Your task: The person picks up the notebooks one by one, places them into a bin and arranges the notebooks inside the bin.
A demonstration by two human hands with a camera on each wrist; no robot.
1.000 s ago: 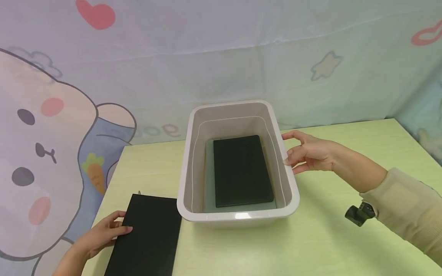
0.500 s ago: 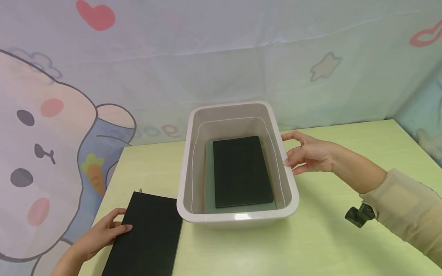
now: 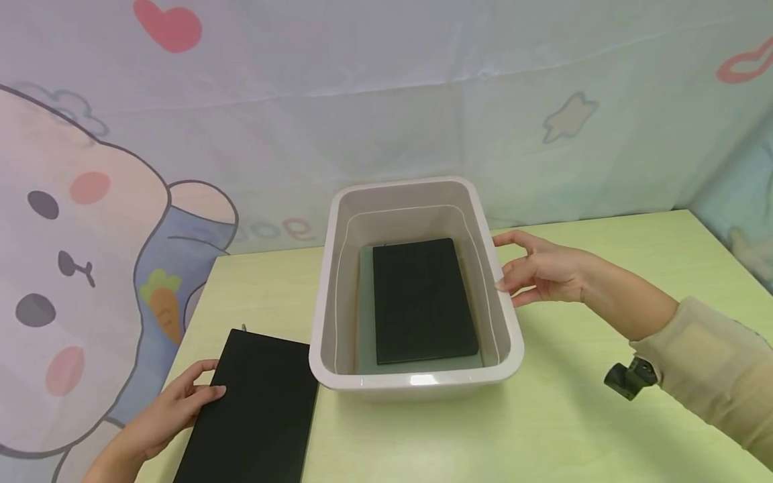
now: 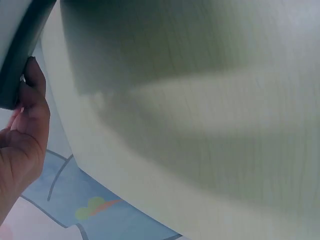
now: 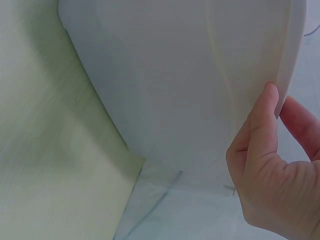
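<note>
Black notebook (image 3: 253, 409) on table (image 3: 574, 429) being gripped at left edge by left hand (image 3: 163, 416); white bin (image 3: 417, 382) rim being pinched by right hand (image 3: 543, 272).

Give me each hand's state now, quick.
Left hand: grips the black book at its edge.
Right hand: holds the white bin by its rim.

a pale green table (image 3: 574, 429) carries 2 things. a white plastic tub (image 3: 417, 386) stands near its middle, toward 12 o'clock. a flat black book (image 3: 253, 409) lies at 8 o'clock, just beside the tub's near left corner, running off the table's near edge.
</note>
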